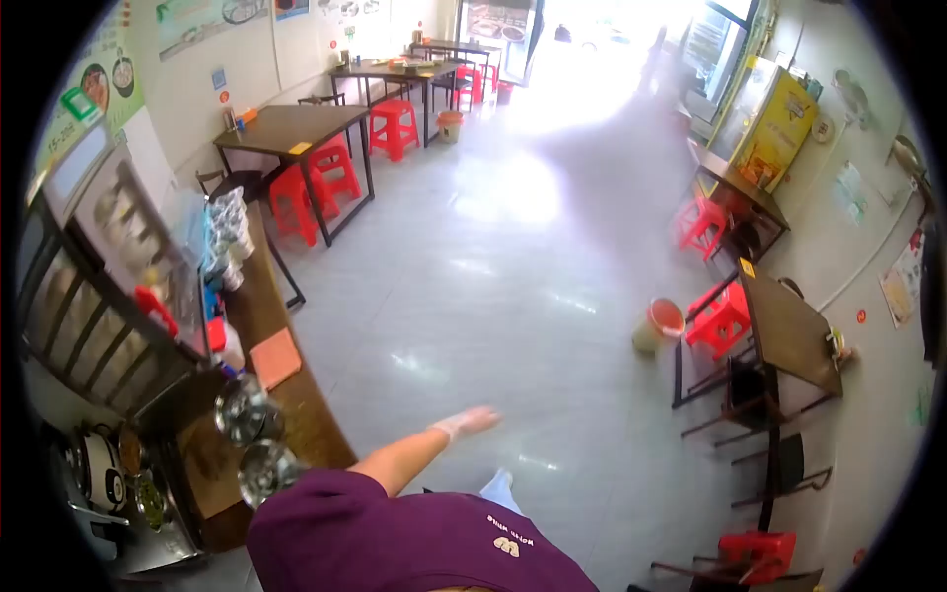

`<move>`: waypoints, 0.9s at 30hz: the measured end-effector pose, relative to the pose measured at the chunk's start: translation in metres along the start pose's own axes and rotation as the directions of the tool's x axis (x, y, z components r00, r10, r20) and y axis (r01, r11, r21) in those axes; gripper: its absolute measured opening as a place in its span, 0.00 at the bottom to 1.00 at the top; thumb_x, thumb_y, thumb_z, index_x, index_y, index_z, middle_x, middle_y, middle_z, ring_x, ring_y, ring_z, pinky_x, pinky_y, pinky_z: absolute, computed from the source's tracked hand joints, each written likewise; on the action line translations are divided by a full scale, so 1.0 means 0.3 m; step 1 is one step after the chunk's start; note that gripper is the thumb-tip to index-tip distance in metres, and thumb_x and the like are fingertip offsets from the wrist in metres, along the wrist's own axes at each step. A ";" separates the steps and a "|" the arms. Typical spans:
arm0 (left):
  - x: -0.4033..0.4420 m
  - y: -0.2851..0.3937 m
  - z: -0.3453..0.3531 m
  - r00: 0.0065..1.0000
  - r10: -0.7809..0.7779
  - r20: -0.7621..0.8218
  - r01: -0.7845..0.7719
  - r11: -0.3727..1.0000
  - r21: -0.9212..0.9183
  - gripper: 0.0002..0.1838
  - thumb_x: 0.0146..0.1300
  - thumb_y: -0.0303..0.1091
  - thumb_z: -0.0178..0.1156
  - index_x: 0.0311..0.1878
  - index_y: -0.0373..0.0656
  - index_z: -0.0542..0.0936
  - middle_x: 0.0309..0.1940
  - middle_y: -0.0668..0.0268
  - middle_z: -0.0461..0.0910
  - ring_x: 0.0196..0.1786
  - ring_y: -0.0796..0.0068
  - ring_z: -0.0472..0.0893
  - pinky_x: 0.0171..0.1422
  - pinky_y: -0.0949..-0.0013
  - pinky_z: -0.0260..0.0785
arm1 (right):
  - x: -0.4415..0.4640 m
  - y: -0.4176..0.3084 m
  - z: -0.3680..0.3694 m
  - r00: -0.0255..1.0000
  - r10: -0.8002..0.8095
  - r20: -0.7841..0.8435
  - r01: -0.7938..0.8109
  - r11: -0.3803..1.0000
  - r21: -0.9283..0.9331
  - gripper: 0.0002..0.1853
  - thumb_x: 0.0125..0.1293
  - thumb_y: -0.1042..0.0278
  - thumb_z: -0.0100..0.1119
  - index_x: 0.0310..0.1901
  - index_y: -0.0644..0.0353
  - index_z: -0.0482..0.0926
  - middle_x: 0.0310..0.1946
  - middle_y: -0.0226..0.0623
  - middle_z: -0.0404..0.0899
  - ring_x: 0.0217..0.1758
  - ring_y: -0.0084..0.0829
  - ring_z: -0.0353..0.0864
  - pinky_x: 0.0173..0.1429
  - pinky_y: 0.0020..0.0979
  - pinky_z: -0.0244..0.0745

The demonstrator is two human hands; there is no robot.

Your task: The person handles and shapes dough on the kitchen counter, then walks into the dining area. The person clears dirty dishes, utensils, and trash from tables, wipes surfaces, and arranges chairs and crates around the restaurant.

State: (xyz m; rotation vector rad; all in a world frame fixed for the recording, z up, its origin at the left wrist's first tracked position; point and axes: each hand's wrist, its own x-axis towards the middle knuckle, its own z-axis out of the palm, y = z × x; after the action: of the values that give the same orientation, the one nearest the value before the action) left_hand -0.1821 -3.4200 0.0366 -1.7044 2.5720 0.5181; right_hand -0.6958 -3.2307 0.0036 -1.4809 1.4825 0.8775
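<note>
A: State the condition of the left hand (pixel 473 422).
B: Extended, with the fingers straight out and close together. Motion blur obscures individual fingertips. A thin, pale covering is visible at the wrist. The hand is above the grey floor (pixel 395 296), well apart from the desk (pixel 314 422).

A: And the right hand?
B: Outside the field of view; its state cannot be told.

A: Locate the items nearest the left hand.
B: Two shiny metal bowls (pixel 268 473) are positioned on the desk, to the left of the forearm, one farther forward than the other. A pink cloth (pixel 275 358) lies flat near the forward bowl, at the desk's edge.

A: Identify the surrounding fixtures.
B: A bucket (pixel 658 328) stands on the floor at right, beside a red stool (pixel 720 321) and a dark table (pixel 789 326).
</note>
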 end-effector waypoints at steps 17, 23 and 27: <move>0.025 -1.133 -0.097 0.167 -0.694 0.700 0.570 -0.511 -0.643 0.11 0.55 0.37 0.44 0.25 0.43 0.73 0.24 0.66 0.72 0.24 0.71 0.69 0.30 0.66 0.64 | 0.962 -1.536 -2.254 0.797 -0.344 -0.497 0.572 0.696 0.435 0.11 0.57 0.66 0.46 0.29 0.65 0.73 0.17 0.39 0.74 0.17 0.29 0.75 0.17 0.29 0.67; 0.764 -1.717 -0.629 0.560 -0.787 0.260 0.444 0.019 -0.896 0.19 0.60 0.48 0.43 0.36 0.42 0.76 0.31 0.66 0.76 0.34 0.72 0.74 0.43 0.65 0.66 | 1.113 -1.420 -2.397 0.845 -0.532 -0.047 0.438 0.741 -0.509 0.09 0.53 0.66 0.54 0.27 0.63 0.77 0.20 0.39 0.78 0.20 0.33 0.78 0.21 0.33 0.74; 1.135 -2.160 -0.847 0.627 -0.750 0.213 0.380 0.056 -0.923 0.24 0.58 0.55 0.45 0.40 0.42 0.75 0.38 0.64 0.76 0.42 0.71 0.74 0.48 0.65 0.64 | 1.677 -1.439 -2.522 0.989 -0.126 0.078 0.147 0.896 -0.420 0.09 0.49 0.61 0.60 0.26 0.59 0.80 0.21 0.35 0.79 0.23 0.32 0.80 0.27 0.35 0.74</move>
State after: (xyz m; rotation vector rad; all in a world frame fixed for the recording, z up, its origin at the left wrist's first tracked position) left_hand 0.3045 -4.0230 0.0398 -3.1250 1.1439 2.0326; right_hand -0.3032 -4.1489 -0.1174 -1.8388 1.1770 1.1942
